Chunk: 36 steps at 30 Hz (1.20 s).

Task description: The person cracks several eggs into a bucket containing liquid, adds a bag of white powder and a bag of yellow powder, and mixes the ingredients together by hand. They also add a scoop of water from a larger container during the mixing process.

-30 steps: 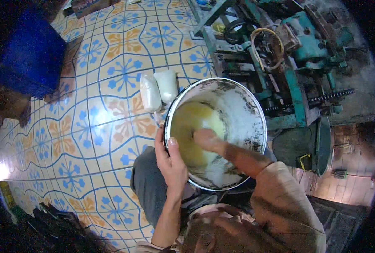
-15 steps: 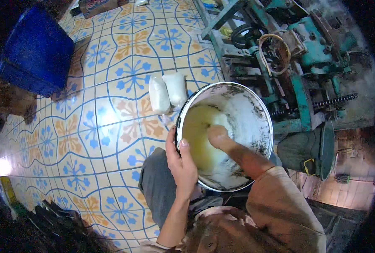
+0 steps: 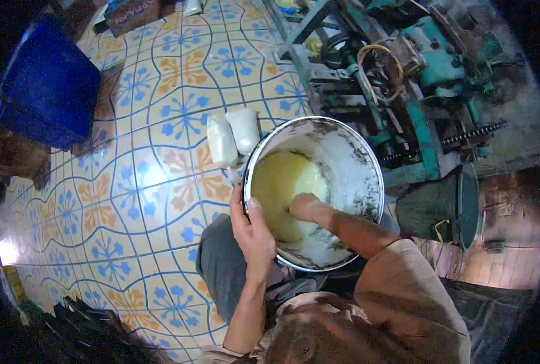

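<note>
Between my knees a white bucket [image 3: 353, 176] leans toward me, its dark-rimmed mouth facing up. Dark smears mark its inner wall. Inside lies a pale yellow liquid [image 3: 276, 176], cloudier toward the right. My left hand [image 3: 253, 233] grips the bucket's left rim, thumb over the edge and fingers along the outside. My right hand [image 3: 306, 208] reaches down into the bucket at the liquid's surface. Its fingers look curled closed; their tips are hidden, and I cannot make out what they hold, if anything.
Two clear bags of white contents [image 3: 222, 142] lie on the patterned tile floor [image 3: 160, 230], just left of the bucket. A green machine [image 3: 439, 60] with a chain stands at the right, above a dark grey bucket [image 3: 430, 206]. A blue bin [image 3: 51, 85] stands far left.
My right hand has moved nearer to me through the liquid inside the bucket. My left hand keeps its hold on the rim. The whole view has shifted slightly.
</note>
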Tool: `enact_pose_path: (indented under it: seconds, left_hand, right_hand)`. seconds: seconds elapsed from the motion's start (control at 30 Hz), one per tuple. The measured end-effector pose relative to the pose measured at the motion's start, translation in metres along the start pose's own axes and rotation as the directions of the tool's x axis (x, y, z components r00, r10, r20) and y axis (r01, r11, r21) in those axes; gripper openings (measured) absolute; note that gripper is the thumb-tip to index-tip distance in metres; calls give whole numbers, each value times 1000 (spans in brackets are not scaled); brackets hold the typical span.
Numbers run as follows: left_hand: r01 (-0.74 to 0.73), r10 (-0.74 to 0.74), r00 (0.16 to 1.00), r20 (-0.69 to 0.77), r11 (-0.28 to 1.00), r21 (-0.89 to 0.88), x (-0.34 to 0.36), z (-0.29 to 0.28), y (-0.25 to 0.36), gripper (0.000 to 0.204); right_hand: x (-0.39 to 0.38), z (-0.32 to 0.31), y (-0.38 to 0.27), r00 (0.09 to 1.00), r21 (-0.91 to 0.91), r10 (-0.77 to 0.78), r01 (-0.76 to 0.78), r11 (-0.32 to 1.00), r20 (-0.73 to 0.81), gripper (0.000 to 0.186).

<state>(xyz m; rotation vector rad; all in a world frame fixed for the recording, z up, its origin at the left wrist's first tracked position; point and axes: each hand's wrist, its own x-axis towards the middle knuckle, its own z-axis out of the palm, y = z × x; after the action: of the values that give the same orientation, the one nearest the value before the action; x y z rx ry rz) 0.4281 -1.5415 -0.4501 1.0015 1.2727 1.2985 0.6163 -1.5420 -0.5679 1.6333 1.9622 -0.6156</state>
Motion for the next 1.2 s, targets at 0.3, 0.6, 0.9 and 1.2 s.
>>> enact_pose_path:
  seconds: [0.3,0.6,0.9,1.2]
  left_hand:
    - [97,-94,993,66,995,-33,-1,0,8,44]
    - [70,-75,992,105,997,45,5,-1,12,49]
    - [89,-186,900,395,964,251,89,-55,-11,52]
    - [77,-235,961,143,727,682,249,-12,-181,92]
  right_hand:
    - [-143,-121,25,989,-117,23,-40,992,-143,25]
    - [-185,-142,34,1000,-402,-30,28,915,2,18]
    - [-236,-141,55,888,458,362,-206,864,-283,50]
    - [-178,-101,77,609,700,662,-231,676,-438,49]
